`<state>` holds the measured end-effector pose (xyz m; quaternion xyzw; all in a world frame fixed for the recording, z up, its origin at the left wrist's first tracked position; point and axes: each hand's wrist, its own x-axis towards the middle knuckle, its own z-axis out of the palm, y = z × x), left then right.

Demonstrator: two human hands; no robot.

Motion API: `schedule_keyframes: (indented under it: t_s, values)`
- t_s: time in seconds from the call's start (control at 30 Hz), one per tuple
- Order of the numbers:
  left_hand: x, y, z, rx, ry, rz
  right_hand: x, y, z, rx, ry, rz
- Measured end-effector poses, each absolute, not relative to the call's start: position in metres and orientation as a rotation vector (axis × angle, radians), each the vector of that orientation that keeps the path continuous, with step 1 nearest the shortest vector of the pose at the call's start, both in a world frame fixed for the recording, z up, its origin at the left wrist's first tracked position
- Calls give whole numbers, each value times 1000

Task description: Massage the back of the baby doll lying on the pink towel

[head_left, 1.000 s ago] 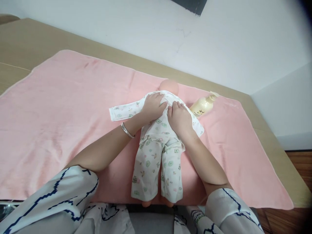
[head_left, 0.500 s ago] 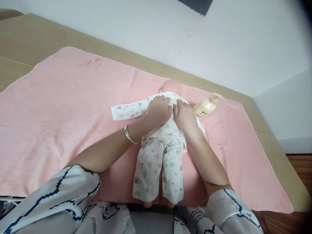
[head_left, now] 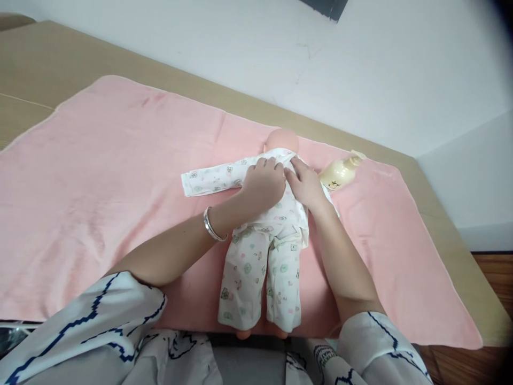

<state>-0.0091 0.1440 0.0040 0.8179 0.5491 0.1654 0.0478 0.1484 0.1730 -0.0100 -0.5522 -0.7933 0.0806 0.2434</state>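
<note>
A baby doll [head_left: 281,140] lies lengthwise on a pink towel [head_left: 100,176], head toward the wall, feet at the near edge. It wears white printed pyjamas [head_left: 260,267]. One sleeve [head_left: 212,179] stretches out flat to the left. My left hand [head_left: 262,184], with a silver bangle on the wrist, lies on the doll's chest with fingers curled on the shirt. My right hand [head_left: 306,184] lies beside it, fingers pressed flat on the shirt near the collar.
A cream pump bottle [head_left: 340,171] lies on its side on the towel just right of the doll. The towel covers a wooden tabletop [head_left: 36,69] that meets a white wall [head_left: 360,69]. A wooden floor [head_left: 492,267] shows at the right.
Both hands have slid a little up the doll's chest toward the collar. The shirt front has been drawn closer together.
</note>
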Motion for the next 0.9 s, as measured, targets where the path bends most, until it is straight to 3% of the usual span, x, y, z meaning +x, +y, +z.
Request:
schedule_keyframes:
  t_s: [0.27, 0.6, 0.9]
  values:
    - [-26, 181, -14, 2399, 1675, 619, 117, 135, -4, -1669, -2223, 99]
    - [-13, 150, 2, 2482, 1692, 519, 146, 169, -4, -1676, -2158, 220]
    - [-19, 170, -16, 2411, 1586, 683, 119, 143, -10, -1800, -2185, -130]
